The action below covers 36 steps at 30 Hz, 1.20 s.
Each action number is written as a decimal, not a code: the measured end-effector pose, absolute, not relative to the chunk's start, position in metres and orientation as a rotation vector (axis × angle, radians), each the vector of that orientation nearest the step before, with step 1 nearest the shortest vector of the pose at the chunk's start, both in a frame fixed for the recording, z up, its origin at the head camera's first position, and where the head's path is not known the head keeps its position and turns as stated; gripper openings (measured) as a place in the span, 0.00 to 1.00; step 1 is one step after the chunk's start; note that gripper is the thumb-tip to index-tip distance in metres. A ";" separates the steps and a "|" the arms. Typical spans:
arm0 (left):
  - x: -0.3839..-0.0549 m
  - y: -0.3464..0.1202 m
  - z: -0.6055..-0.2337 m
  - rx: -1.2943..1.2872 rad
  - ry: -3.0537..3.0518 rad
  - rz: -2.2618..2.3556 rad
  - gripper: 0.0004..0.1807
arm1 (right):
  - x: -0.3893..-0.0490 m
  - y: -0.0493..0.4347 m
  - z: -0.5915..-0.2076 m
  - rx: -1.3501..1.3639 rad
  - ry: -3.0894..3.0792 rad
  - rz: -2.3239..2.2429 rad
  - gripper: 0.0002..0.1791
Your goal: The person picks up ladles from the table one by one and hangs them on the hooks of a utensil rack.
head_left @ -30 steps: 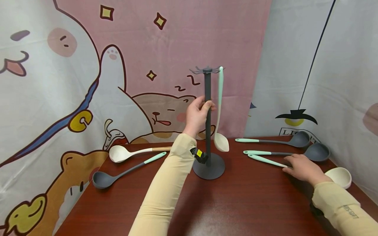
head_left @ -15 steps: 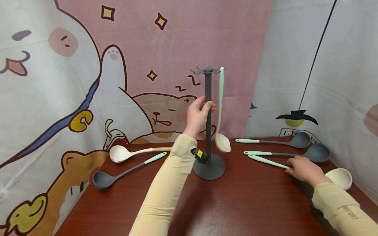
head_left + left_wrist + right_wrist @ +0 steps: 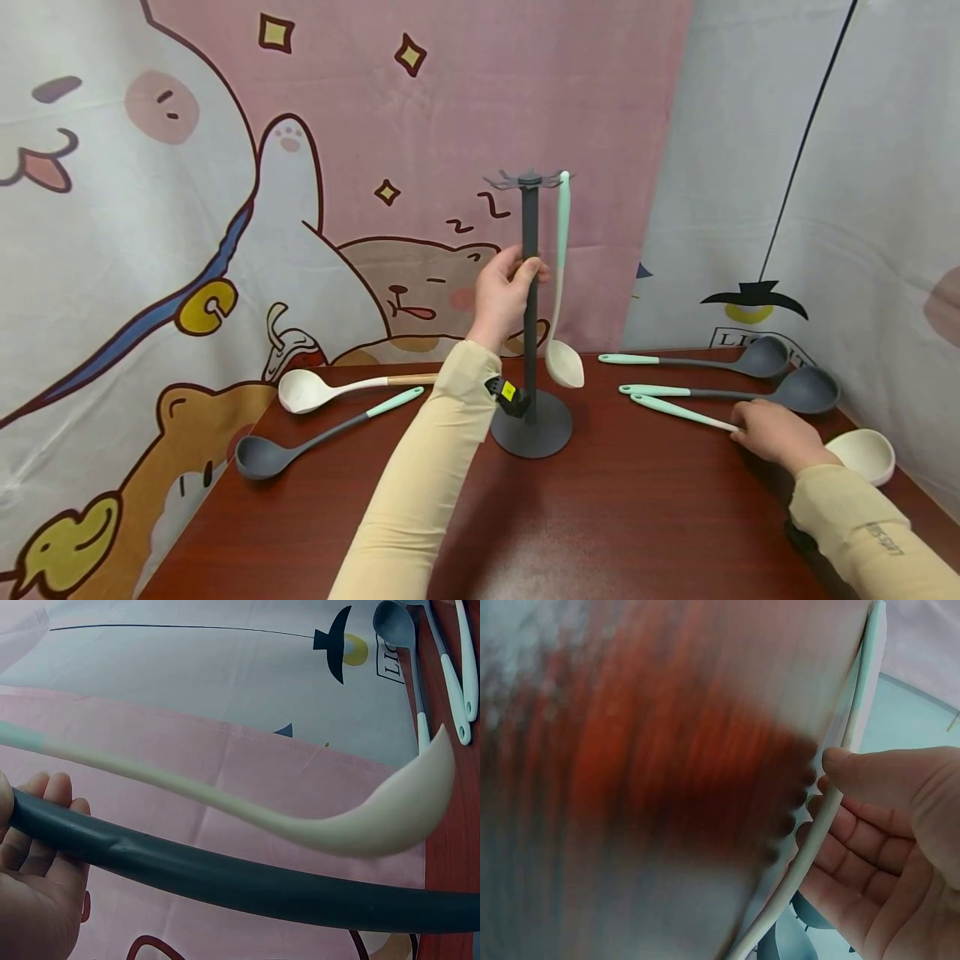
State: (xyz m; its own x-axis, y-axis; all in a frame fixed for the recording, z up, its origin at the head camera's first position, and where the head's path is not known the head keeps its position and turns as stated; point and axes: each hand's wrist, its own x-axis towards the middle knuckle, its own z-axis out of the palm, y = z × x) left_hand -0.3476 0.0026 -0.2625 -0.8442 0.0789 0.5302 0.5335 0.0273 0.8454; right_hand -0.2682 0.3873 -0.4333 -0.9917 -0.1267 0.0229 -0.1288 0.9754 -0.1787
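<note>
My left hand (image 3: 501,296) grips the upright post (image 3: 530,333) of a dark grey utensil rack, thumb in front and fingers behind. From one of the rack's top hooks (image 3: 529,179) hangs a cream ladle (image 3: 565,363) with a mint handle, just right of the post; its bowl looms large in the left wrist view. At the right, my right hand (image 3: 776,433) holds the shaft of a second cream ladle (image 3: 862,455), which lies along the table. In the right wrist view, thumb and fingers (image 3: 847,825) flank that shaft, with part of it hidden by the hand in the head view.
Two grey ladles with mint handles, a rear one (image 3: 761,357) and a nearer one (image 3: 806,389), lie beside the right hand. On the left are a white ladle (image 3: 302,391) with a wooden handle and a grey ladle (image 3: 262,457). Printed cloth (image 3: 585,83) rises behind the table (image 3: 600,517).
My right hand has shifted slightly right along the ladle's shaft. The hanging ladle has swayed a little. My left hand stays on the post.
</note>
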 end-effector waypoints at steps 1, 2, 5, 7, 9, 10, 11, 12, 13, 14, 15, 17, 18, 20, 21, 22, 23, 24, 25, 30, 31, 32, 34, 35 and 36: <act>-0.348 0.003 -0.263 -0.621 -1.974 -1.878 0.10 | -0.268 0.387 -0.433 0.194 -3.117 0.285 0.07; -0.348 0.003 -0.263 -0.619 -1.974 -1.877 0.10 | -0.269 0.387 -0.433 0.186 -3.121 0.285 0.07; -0.348 0.003 -0.263 -0.618 -1.973 -1.872 0.10 | -0.269 0.387 -0.433 0.171 -3.132 0.283 0.07; -0.348 0.003 -0.263 -0.621 -1.972 -1.866 0.10 | -0.269 0.386 -0.432 0.162 -3.135 0.277 0.07; -0.348 0.003 -0.263 -0.622 -1.973 -1.861 0.10 | -0.269 0.386 -0.432 0.164 -3.137 0.275 0.07; -0.347 0.003 -0.262 -0.621 -1.972 -1.861 0.09 | -0.269 0.386 -0.432 0.165 -3.138 0.272 0.07; -0.347 0.003 -0.262 -0.623 -1.971 -1.861 0.09 | -0.269 0.386 -0.432 0.165 -3.140 0.270 0.07; -0.347 0.003 -0.262 -0.623 -1.972 -1.861 0.09 | -0.269 0.386 -0.432 0.165 -3.143 0.269 0.07; -0.347 0.003 -0.262 -0.624 -1.972 -1.861 0.09 | -0.269 0.386 -0.432 0.165 -3.145 0.268 0.07; -0.347 0.003 -0.262 -0.625 -1.971 -1.864 0.10 | -0.270 0.386 -0.431 0.165 -3.147 0.267 0.07; -0.347 0.003 -0.262 -0.625 -1.970 -1.866 0.10 | -0.270 0.386 -0.431 0.165 -3.148 0.265 0.07; -0.347 0.003 -0.262 -0.630 -1.969 -1.867 0.10 | -0.269 0.386 -0.431 0.169 -3.145 0.261 0.07; -0.347 0.003 -0.262 -0.631 -1.970 -1.868 0.10 | -0.269 0.386 -0.431 0.172 -3.143 0.260 0.07; -0.346 0.003 -0.262 -0.634 -1.971 -1.868 0.10 | -0.268 0.386 -0.431 0.180 -3.139 0.257 0.08; -0.346 0.003 -0.262 -0.636 -1.973 -1.868 0.10 | -0.268 0.386 -0.431 0.184 -3.136 0.257 0.08; -0.346 0.003 -0.262 -0.639 -1.974 -1.866 0.10 | -0.268 0.385 -0.431 0.186 -3.134 0.258 0.08; -0.346 0.003 -0.262 -0.639 -1.974 -1.866 0.10 | -0.267 0.385 -0.431 0.189 -3.130 0.260 0.08; -0.346 0.003 -0.262 -0.638 -1.971 -1.869 0.10 | -0.267 0.385 -0.431 0.192 -3.128 0.263 0.08; -0.346 0.003 -0.262 -0.637 -1.970 -1.869 0.10 | -0.267 0.384 -0.430 0.193 -3.124 0.266 0.08; -0.347 0.002 -0.262 -0.626 -1.975 -1.864 0.10 | -0.266 0.381 -0.428 0.218 -3.082 0.273 0.09; -0.347 0.002 -0.262 -0.622 -1.979 -1.861 0.10 | -0.266 0.380 -0.428 0.225 -3.069 0.271 0.09; -0.347 0.002 -0.262 -0.620 -1.983 -1.858 0.10 | -0.265 0.379 -0.427 0.236 -3.058 0.270 0.10; -0.347 0.002 -0.262 -0.618 -1.990 -1.850 0.10 | -0.264 0.377 -0.426 0.256 -3.036 0.267 0.10; -0.347 0.002 -0.263 -0.618 -1.992 -1.848 0.10 | -0.263 0.376 -0.426 0.265 -3.029 0.266 0.10; -0.347 0.002 -0.263 -0.621 -1.994 -1.845 0.10 | -0.263 0.375 -0.426 0.273 -3.022 0.263 0.10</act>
State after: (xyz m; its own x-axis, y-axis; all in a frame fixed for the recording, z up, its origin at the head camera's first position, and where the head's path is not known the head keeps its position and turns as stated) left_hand -0.3470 0.0015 -0.2627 -0.8413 0.0786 0.5348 0.5393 0.0544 0.8404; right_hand -0.2629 0.3751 -0.4258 -0.9794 -0.1693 0.1102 -0.1858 0.9691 -0.1622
